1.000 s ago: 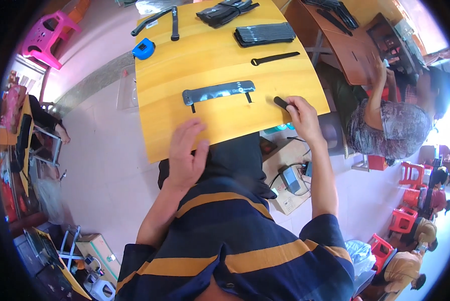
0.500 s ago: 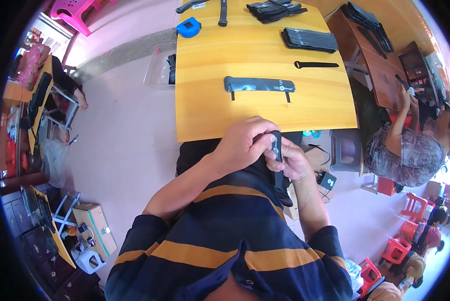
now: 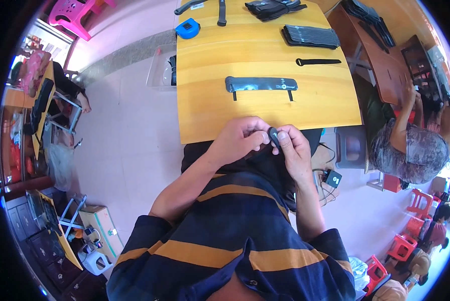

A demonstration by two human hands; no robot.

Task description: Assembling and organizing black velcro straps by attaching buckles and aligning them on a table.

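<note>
A black strap (image 3: 274,136) with a small pale mark is pinched between my two hands, just below the table's front edge. My left hand (image 3: 241,140) closes on it from the left, thumb and fingertips together. From the other side, my right hand (image 3: 295,149) grips it between thumb and fingers. Only a short, rounded part shows; the rest is hidden behind the fingers or against my dark clothing. Ahead on the yellow table (image 3: 205,113) lies a flat dark packet (image 3: 261,84) with two short black tabs below it. Beyond it is a single black looped strap (image 3: 318,61).
A stack of black straps (image 3: 312,36), a dark bundle (image 3: 275,10) and a blue tape measure (image 3: 188,28) occupy the table's far part. A clear plastic bin (image 3: 157,70) adjoins its left side. At right, a person (image 3: 410,145) sits by a brown table (image 3: 375,65).
The strap hung lengthwise between my hands before; now only a short rounded end shows. My right hand has risen slightly and turned more upright.
</note>
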